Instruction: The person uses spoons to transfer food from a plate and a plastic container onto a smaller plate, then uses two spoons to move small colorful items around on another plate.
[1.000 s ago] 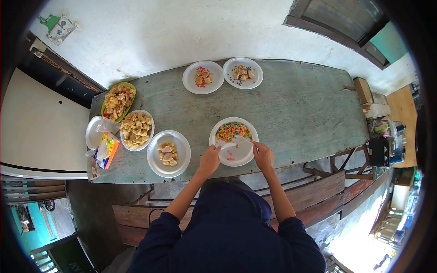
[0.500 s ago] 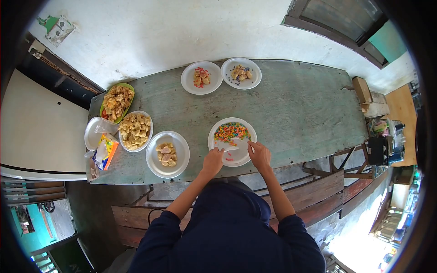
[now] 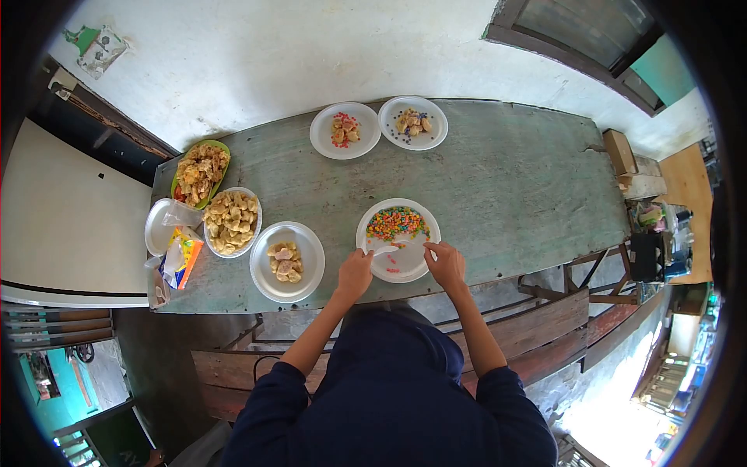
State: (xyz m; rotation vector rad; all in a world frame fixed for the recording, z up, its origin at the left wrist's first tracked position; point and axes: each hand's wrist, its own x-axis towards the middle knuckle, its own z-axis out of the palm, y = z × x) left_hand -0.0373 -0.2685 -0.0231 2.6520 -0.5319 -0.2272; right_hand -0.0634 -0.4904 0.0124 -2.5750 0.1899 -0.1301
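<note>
A white plate (image 3: 422,269) at the table's front edge holds a heap of small multicoloured candy-like pieces (image 3: 395,223), with several pink ones lying apart near its front. My left hand (image 3: 355,272) is closed on a white plastic spoon (image 3: 386,250), whose head points right over the plate, just below the heap. Over the plate's right side, my right hand (image 3: 446,265) has its fingertips pinched together; whatever they hold is too small to make out. Left of it, another white plate (image 3: 310,282) carries a few pale, lumpy food pieces (image 3: 285,262).
At the back stand two white plates, one with red pieces around its food (image 3: 345,130), one with dark pieces (image 3: 413,122). On the left are a heaped plate of lumpy food (image 3: 231,222), a green plate of fried food (image 3: 200,173) and an orange-and-white packet (image 3: 183,257).
My left hand has shifted slightly left and down, drawing the spoon a little left across the plate. My right hand stays almost in place, still pinched.
</note>
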